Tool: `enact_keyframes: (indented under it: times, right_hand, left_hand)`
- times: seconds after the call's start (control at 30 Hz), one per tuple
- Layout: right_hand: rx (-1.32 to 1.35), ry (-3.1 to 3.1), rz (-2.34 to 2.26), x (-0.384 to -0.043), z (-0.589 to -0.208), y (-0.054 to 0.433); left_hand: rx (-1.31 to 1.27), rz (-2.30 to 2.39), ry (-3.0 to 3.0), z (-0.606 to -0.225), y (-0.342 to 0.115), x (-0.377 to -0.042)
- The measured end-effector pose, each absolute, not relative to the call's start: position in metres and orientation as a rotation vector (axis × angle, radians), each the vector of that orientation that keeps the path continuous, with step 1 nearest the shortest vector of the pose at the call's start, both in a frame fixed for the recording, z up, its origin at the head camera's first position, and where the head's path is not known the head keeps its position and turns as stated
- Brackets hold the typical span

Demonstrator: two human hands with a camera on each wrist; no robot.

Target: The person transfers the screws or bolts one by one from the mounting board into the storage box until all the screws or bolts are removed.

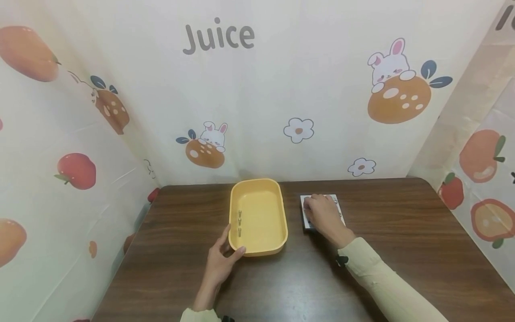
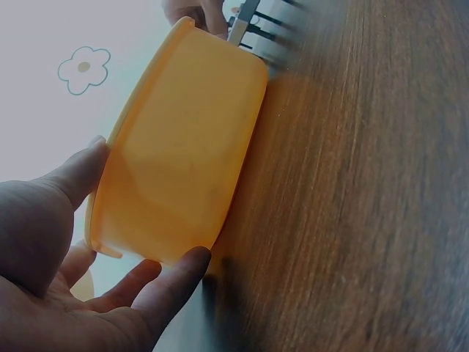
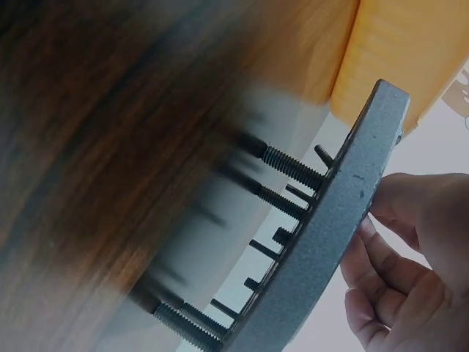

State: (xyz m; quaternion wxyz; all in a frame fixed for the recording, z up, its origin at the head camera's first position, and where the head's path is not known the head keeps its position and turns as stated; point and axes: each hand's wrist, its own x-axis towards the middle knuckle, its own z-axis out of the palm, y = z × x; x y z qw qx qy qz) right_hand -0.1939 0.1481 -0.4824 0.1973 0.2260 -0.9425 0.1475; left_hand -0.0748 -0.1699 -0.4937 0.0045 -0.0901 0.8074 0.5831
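A yellow plastic tray [image 1: 261, 248] stands on the table, three small screws [image 1: 239, 232] lying in a row along its left side. My left hand [image 1: 220, 261] holds the tray's near left corner, with the thumb at the rim and the fingers against the outer wall [image 2: 168, 147]. Right of the tray is a board with a white top [image 1: 341, 213] and a thick dark grey edge [image 3: 322, 235]. Threaded bolts [image 3: 282, 205] and thinner screws stick out beneath it. My right hand [image 1: 323, 217] has bent fingers at the board's top face; whatever lies between the fingertips is hidden.
The brown wood-grain table [image 1: 181, 214] reaches back to a pale curtain [image 1: 257, 89] printed with fruit, rabbits and flowers. Similar printed curtains hang at the left and right. A narrow strip of table separates tray and board.
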Motion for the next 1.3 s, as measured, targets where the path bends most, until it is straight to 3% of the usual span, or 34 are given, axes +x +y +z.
enact_keyframes:
  times: [1.3]
  right_hand:
    - [0.564,-2.699,0.438,-0.1922,-0.4759,0.1502]
  left_hand:
    - [-0.292,1.826,2.544,-0.4957,-0.1685,-0.0750]
